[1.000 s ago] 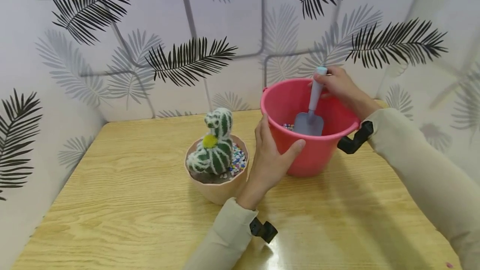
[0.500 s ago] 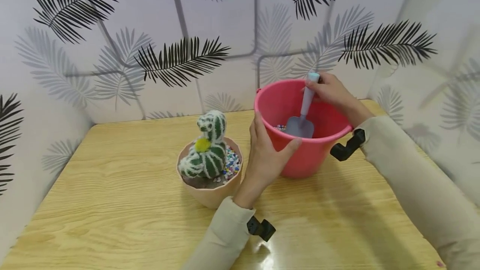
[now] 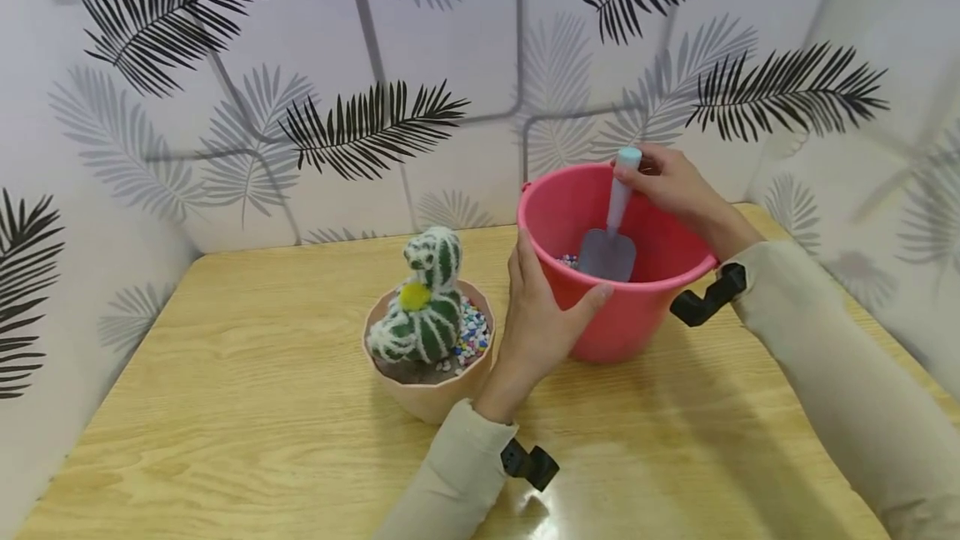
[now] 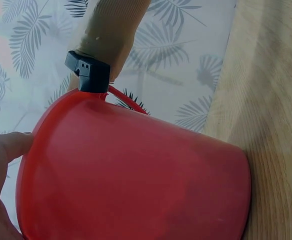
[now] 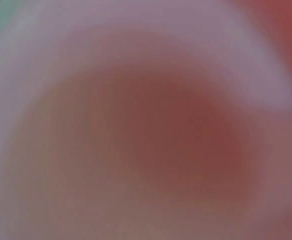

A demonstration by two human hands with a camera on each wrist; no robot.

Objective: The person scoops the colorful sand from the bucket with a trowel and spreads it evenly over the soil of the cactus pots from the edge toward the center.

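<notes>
A pink-red bucket (image 3: 622, 323) stands on the table, with small coloured pebbles (image 3: 567, 261) partly visible inside. My right hand (image 3: 671, 182) grips the upper handle of a small grey trowel (image 3: 609, 255), its blade down in the bucket; the blade's tip is hidden behind the front rim. My left hand (image 3: 536, 323) rests against the bucket's left side, fingers and thumb spread and fairly straight. In the left wrist view the thumb (image 4: 18, 145) touches the bucket rim (image 4: 33, 135). The right wrist view is too blurred to make out.
Left of the bucket, close to my left forearm, stands a peach flowerpot (image 3: 431, 398). It holds a fuzzy green-and-white cactus (image 3: 431, 323) with a yellow flower, soil and coloured pebbles (image 3: 471, 332). Behind the wooden table (image 3: 247, 407) rises a leaf-patterned wall (image 3: 450, 32).
The trowel has tilted slightly, its handle top leaning left, and sits a little lower in the bucket. My left hand keeps its place on the bucket. The head view has shifted slightly.
</notes>
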